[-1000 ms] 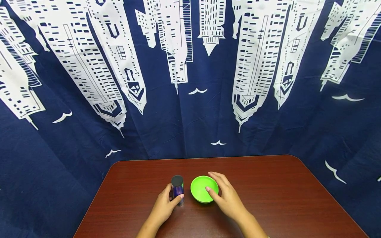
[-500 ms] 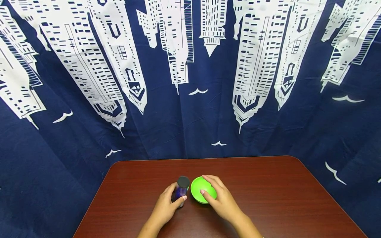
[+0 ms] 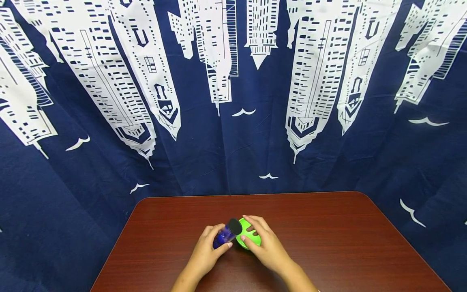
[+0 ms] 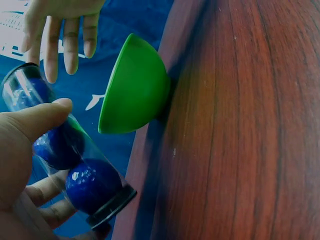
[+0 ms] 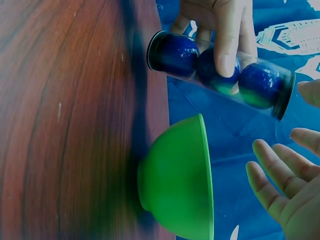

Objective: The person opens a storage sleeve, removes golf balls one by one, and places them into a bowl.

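Observation:
My left hand [image 3: 206,253] grips a clear tube [image 3: 227,235] with black end caps, thumb on one side and fingers on the other. Inside it are three blue balls [image 4: 93,186], plainly seen in both wrist views. The tube is lifted off the table and leans right, its upper cap near the bowl. A green bowl [image 4: 136,87] stands upright on the table; its inside is partly hidden in the head view. Over the bowl hovers my right hand [image 3: 268,248], fingers spread and holding nothing. In the right wrist view its fingers [image 5: 272,182] are apart from both tube and bowl.
Under everything is a reddish-brown wooden table [image 3: 328,235] with rounded far corners. Behind it hangs a dark blue cloth [image 3: 204,162] printed with white buildings and birds.
The tube has gone from upright to leaning right, and my left hand has lifted it toward the bowl. My right hand has moved left over the bowl, toward the tube's upper cap.

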The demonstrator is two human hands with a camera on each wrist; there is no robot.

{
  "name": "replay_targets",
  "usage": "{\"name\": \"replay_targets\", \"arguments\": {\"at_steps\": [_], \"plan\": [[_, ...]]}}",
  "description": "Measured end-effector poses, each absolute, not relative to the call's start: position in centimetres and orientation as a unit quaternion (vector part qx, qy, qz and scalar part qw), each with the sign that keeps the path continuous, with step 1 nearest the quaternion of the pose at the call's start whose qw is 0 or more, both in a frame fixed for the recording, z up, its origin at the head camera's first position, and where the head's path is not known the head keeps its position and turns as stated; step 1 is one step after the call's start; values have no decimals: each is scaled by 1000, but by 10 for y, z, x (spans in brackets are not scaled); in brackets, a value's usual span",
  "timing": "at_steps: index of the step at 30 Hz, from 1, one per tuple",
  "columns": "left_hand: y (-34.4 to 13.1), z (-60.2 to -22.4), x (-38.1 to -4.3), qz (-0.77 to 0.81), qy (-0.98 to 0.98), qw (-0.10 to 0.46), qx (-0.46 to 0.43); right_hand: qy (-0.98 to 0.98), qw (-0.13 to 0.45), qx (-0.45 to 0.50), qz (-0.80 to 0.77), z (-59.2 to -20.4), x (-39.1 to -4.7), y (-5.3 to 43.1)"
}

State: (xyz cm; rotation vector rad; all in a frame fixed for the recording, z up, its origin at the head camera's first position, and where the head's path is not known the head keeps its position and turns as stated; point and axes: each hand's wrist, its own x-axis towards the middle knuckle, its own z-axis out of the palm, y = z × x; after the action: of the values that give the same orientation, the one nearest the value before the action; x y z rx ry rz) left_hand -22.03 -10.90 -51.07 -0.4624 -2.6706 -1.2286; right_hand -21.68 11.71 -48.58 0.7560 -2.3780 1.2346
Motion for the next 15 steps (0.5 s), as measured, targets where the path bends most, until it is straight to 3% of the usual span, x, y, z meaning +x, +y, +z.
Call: {"name": "replay_targets", "arguments": {"at_steps": [6,15], "plan": [[-109,-513,-217,-392,-902,83,-160,-843,161,270,436,-486,-217,114],[-107,-513,-216,-389,-900,89,-174,-829,188,306,429,-491,-219,112]]}}
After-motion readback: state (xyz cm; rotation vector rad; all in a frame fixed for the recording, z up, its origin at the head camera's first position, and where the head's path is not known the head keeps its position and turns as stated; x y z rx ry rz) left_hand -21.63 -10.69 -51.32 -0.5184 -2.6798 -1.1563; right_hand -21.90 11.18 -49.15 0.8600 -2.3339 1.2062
